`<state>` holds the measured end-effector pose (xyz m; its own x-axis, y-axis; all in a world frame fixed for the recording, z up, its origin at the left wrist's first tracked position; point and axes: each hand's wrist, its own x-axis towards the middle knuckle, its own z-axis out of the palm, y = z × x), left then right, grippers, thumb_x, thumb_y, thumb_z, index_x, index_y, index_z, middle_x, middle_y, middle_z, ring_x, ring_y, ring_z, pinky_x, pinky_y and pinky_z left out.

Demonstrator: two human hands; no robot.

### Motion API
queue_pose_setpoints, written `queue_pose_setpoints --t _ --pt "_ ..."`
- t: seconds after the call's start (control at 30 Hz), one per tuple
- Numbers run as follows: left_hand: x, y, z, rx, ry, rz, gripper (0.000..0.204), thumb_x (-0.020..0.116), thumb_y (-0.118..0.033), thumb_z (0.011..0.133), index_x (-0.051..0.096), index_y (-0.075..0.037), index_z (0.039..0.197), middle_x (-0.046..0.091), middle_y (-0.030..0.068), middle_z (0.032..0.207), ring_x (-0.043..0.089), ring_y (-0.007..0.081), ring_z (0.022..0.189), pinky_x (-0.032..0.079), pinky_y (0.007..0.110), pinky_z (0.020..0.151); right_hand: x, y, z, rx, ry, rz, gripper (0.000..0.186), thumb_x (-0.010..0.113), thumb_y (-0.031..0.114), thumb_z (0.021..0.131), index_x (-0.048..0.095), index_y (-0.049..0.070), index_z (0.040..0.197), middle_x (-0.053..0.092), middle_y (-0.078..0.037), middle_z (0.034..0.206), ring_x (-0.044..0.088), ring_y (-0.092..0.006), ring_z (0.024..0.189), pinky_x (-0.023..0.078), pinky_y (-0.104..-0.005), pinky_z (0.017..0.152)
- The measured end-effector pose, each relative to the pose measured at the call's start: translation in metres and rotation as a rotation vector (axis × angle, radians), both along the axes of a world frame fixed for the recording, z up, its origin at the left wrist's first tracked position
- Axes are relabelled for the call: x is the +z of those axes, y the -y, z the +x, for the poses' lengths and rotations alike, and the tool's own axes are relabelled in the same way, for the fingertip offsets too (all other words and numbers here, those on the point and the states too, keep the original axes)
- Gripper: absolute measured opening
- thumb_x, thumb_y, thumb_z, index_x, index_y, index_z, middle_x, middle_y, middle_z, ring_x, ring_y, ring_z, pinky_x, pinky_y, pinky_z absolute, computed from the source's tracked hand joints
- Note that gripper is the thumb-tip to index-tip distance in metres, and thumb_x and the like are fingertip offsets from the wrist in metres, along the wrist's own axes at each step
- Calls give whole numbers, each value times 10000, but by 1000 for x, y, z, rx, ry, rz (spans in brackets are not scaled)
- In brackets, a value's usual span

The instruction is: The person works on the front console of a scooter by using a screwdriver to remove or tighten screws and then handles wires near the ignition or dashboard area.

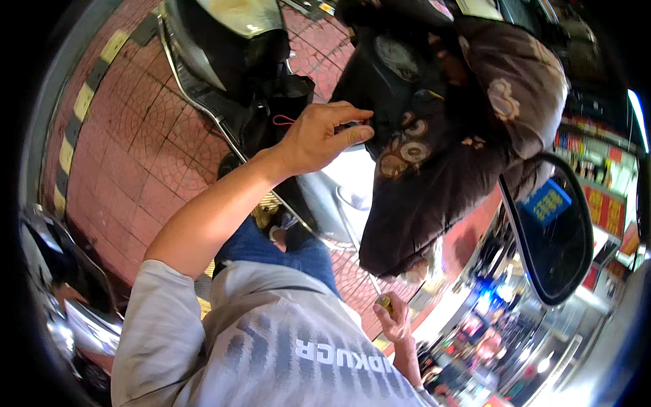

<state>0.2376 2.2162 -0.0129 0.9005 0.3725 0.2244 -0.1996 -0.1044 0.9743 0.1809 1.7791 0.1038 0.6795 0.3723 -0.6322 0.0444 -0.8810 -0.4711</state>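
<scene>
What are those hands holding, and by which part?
The right hand holds a thin-shafted tool by its yellowish handle; whether the left hand holds anything is unclear.

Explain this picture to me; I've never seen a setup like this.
There is no robot here, just a person's bare hands. One wide fisheye camera on the head looks down, so straight edges bend toward the rim and the wearer's grey T-shirt fills the bottom. The right hand grips the yellowish handle of what looks like a long screwdriver. The left hand is up by a scooter, thumb and fingers close together; whether they pinch anything is unclear. Beside it hangs a brown flowered quilted cover, with a mirror farther right. Underneath are red paving tiles.
</scene>
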Motion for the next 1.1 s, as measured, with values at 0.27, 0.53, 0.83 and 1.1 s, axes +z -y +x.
queue_pose_setpoints --t 0.27,0.53,0.83,1.1 --pt "23 -29 2 -266 -86 42 418 684 -222 987 653 68 1287 716 167 1036 663 180 862 516 302 776 43 -85 -105 -375 36 90 231 672 190 962 644 -1 1088 558 -85 730 554 -167 632 450 -346 597" --pt "27 -42 10 -326 -99 123 491 783 -209 891 661 20 1308 728 147 1105 645 173 835 491 286 711 50 -147 -156 -622 80 157 274 665 224 1006 584 -20 910 536 -66 704 577 -147 603 447 -326 542" --pt "25 -28 14 -177 11 211 412 743 -133 855 677 65 1211 724 206 1078 708 304 853 550 348 754 93 -186 -153 -735 -47 83 257 622 188 1030 649 -59 1095 588 -19 770 514 -84 622 418 -266 552" --pt "33 -24 18 -188 -29 170 392 709 -99 831 676 89 1173 716 237 1043 733 350 912 565 340 788 105 -130 -105 -890 -317 275 344 659 146 1007 662 -55 1286 615 8 830 516 -68 669 410 -241 594"
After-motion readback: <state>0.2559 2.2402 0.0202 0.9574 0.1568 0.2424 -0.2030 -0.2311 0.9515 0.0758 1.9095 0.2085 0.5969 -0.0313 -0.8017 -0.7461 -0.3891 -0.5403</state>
